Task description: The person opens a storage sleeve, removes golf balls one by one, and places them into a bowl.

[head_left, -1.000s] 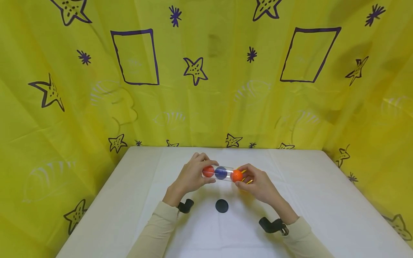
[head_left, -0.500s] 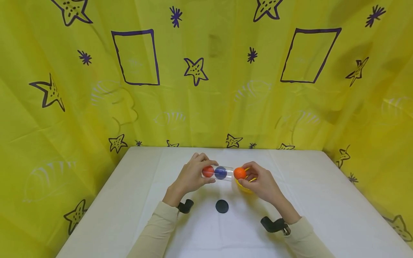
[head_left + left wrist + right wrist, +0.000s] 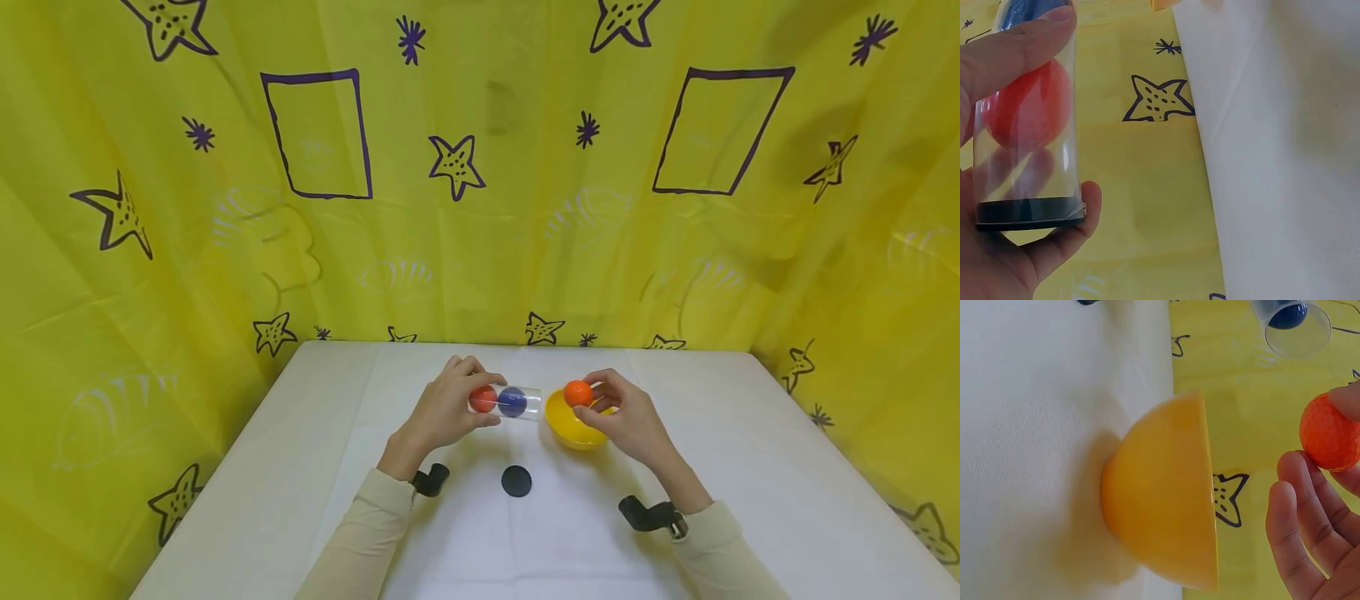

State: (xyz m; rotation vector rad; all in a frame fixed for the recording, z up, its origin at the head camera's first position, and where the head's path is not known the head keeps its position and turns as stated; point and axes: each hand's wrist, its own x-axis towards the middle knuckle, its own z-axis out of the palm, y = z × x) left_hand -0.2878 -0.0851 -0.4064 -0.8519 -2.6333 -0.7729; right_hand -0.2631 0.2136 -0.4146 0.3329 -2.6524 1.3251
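Observation:
My left hand (image 3: 442,404) grips a clear tube (image 3: 531,403) held almost level above the table. Inside it lie a red ball (image 3: 483,399) and a blue ball (image 3: 512,402), the red one nearer my palm. A black cap (image 3: 1032,213) closes the tube's left end, and its right end is uncovered. My right hand (image 3: 630,421) pinches an orange dimpled ball (image 3: 578,393) between thumb and fingers, over a yellow bowl (image 3: 1160,494). In the right wrist view the ball sits apart from the bowl's rim. The bowl's inside is partly hidden by the hand and ball.
A round black cap (image 3: 516,481) lies on the white table (image 3: 450,542) in front of the hands. A yellow curtain (image 3: 495,250) with drawn stars stands behind and at both sides of the table.
My right hand has drawn the orange ball out of the tube's mouth and carried it right, over the yellow bowl. My left hand and the tube have hardly moved.

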